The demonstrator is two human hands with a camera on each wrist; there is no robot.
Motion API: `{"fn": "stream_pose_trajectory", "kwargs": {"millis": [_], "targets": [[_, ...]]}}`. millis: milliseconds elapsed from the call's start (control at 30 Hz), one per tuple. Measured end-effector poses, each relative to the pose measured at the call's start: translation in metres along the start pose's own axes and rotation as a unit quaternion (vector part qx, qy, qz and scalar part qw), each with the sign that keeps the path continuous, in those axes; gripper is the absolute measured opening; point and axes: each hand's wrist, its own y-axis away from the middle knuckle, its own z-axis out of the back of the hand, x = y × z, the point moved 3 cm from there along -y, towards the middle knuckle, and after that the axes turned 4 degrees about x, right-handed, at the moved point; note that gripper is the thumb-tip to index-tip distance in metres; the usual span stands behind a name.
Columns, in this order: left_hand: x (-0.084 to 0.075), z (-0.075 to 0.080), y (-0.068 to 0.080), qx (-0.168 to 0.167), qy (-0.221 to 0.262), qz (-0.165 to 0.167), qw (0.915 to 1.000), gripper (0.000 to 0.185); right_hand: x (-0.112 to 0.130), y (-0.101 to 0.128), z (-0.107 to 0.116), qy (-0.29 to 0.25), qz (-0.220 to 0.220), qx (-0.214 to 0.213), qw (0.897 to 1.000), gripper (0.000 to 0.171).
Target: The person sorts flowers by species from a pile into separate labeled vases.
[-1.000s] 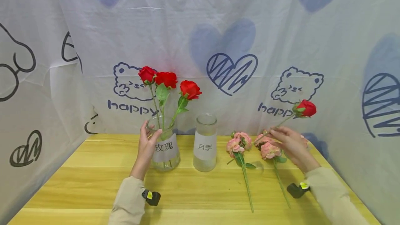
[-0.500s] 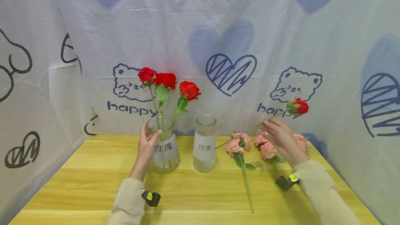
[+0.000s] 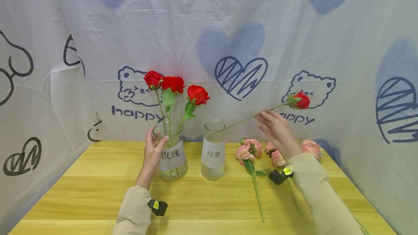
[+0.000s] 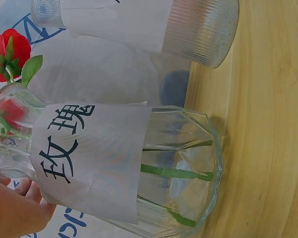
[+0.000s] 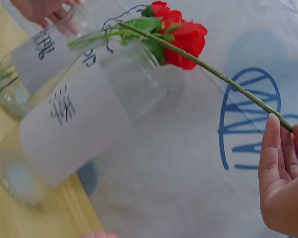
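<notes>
My left hand (image 3: pixel 155 155) grips the neck of a wide glass vase (image 4: pixel 183 134) labelled 玫瑰. Three red roses (image 3: pixel 173 83) stand in that vase, their green stem ends (image 4: pixel 176 172) showing through its lower glass. In the right hand (image 3: pixel 275 130) a single red rose (image 3: pixel 299 100) is pinched by its stem (image 5: pixel 208 68) between thumb and fingers. The rose's bloom points right, and its bare stem slants down to the left, overlapping the mouth of a narrower glass vase (image 3: pixel 213 172) in the head view. This second vase, labelled 月季, holds no flowers.
Pink flowers lie on the wooden table (image 3: pixel 202 206) at the right: one stem with pink blooms (image 3: pixel 244 153) beside the narrow vase, more pink blooms (image 3: pixel 310 148) partly behind the right arm. A printed white cloth (image 3: pixel 183 28) hangs behind the table.
My right hand has moved left and slightly up with the rose, its stem swinging up from low over the pink flowers to the narrow vase's mouth level. The left hand stays on its vase.
</notes>
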Motion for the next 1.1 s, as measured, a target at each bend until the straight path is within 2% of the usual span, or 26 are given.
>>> {"fn": "stream_pose_trajectory", "kwargs": {"millis": [167,567,800,1100], "targets": [[0.001,0.0,-0.001,-0.001,-0.003,0.001,1.0,0.076,-0.002,-0.01,-0.018,-0.023,-0.008,-0.022,0.999,0.008],[0.0,0.0,0.0,-0.004,-0.001,-0.003,1.0,0.077,-0.014,-0.03,-0.051,-0.058,0.005,-0.051,0.997,0.005],[0.002,0.001,-0.002,-0.004,-0.001,-0.004,1.0,0.076,-0.024,-0.038,-0.067,-0.055,0.007,-0.059,0.997,0.006],[0.004,0.0,-0.004,-0.006,-0.006,0.002,1.0,0.076,-0.032,-0.042,-0.088,-0.005,0.031,-0.054,0.998,0.007]]}}
